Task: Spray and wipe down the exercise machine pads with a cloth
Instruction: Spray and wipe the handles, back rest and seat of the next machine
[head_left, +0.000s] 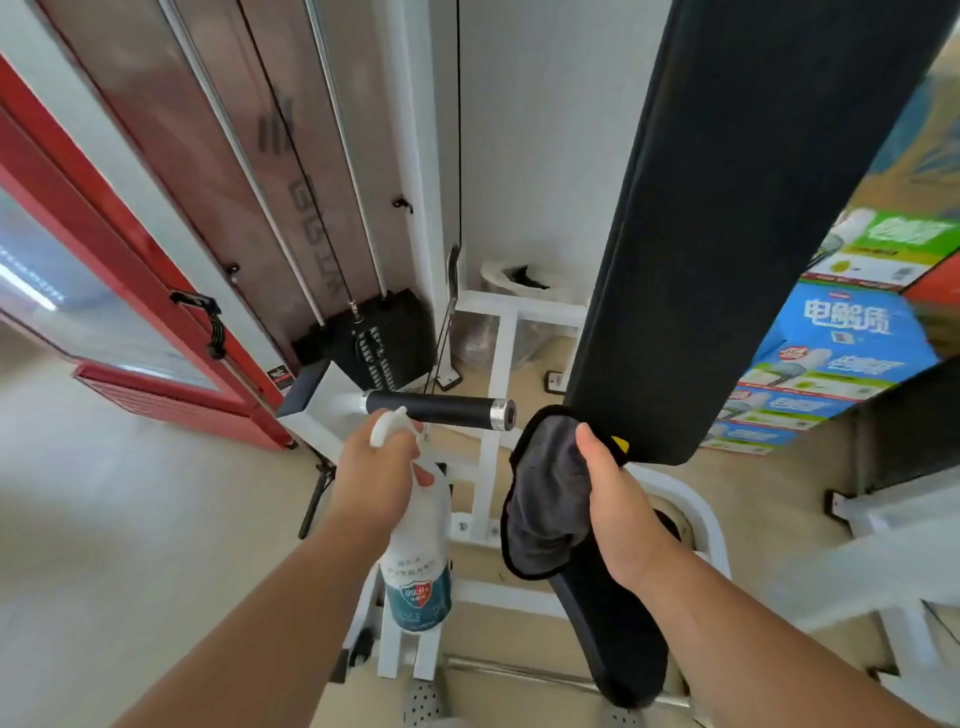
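Note:
A long black back pad (727, 234) of the white exercise machine rises from the centre to the top right. Its black seat pad (613, 639) lies below, partly under my right arm. My right hand (618, 499) grips a grey cloth (545, 499) with a dark edge, held against the lower end of the back pad. My left hand (379, 467) holds a white spray bottle (418, 571) with a teal label by its trigger head, just under the machine's black handle (441, 409).
The weight stack (379, 338) behind a tinted shield stands at left centre, with a red-framed glass door (104, 291) beside it. Stacked printed cartons (841, 353) sit at right. White frame bars (493, 415) cross the tan floor below.

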